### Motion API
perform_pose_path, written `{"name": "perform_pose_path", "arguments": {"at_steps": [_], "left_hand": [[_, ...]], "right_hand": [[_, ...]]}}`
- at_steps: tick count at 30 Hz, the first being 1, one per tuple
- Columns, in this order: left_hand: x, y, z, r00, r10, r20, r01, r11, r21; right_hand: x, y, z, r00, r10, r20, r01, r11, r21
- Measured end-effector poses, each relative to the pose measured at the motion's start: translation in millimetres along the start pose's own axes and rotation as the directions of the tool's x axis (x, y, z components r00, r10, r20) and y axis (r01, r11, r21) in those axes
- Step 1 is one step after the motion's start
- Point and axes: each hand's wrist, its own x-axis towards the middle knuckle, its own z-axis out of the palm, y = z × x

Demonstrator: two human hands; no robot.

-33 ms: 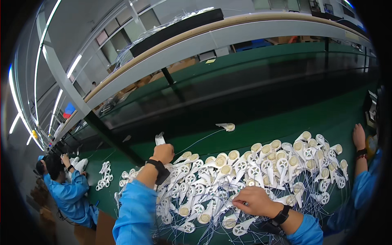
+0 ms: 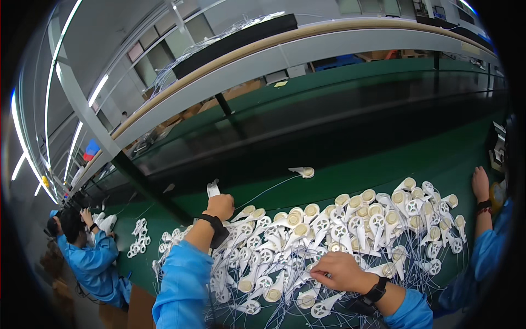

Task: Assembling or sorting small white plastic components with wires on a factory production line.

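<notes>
The left hand (image 2: 221, 206) grips a white part (image 2: 213, 189). The right hand (image 2: 339, 271) (I cannot tell its grip) is over white pieces (image 2: 301, 230).

A heap of corded parts (image 2: 301, 230) lies on the near side of the workbench (image 2: 378, 167), a cluster (image 2: 144, 240) to its left, one single part (image 2: 308, 172) beyond, a shelf (image 2: 282, 54) farther back.

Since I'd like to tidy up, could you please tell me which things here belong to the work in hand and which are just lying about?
Likely in the work:
white piece at the left hand
pile of cabled white parts, by the right hand
lone cabled part beyond the pile

Apparently just lying about:
yellow slip, far side
brown cardboard, lower left
</notes>
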Motion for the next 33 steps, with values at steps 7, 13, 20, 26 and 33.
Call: {"name": "perform_pose_path", "arguments": {"at_steps": [7,13,20,26,33], "left_hand": [[37.1,23.4,29.4,0.996,0.037,0.08,-0.048,0.989,0.14],[46.2,31.2,25.7,0.991,0.081,0.106,-0.089,0.993,0.072],[32.3,45.7,-46.8,0.992,0.038,-0.119,-0.083,0.912,-0.402],[-8.8,71.3,-126.4,0.989,0.132,-0.068,-0.099,0.247,-0.964],[-103.0,69.2,-176.8,0.969,0.192,-0.157,-0.181,0.118,-0.976]], "right_hand": [[1.0,0.3,4.7,1.0,-0.023,-0.017,0.024,0.998,0.053],[0.7,-0.9,1.6,0.999,-0.039,-0.003,0.039,0.999,0.034],[2.8,-2.5,1.2,0.999,-0.042,-0.013,0.043,0.998,0.036],[4.2,-0.4,1.9,1.0,-0.017,0.001,0.017,0.999,0.034],[3.9,-3.5,1.6,1.0,-0.021,-0.003,0.021,1.0,0.014]]}}
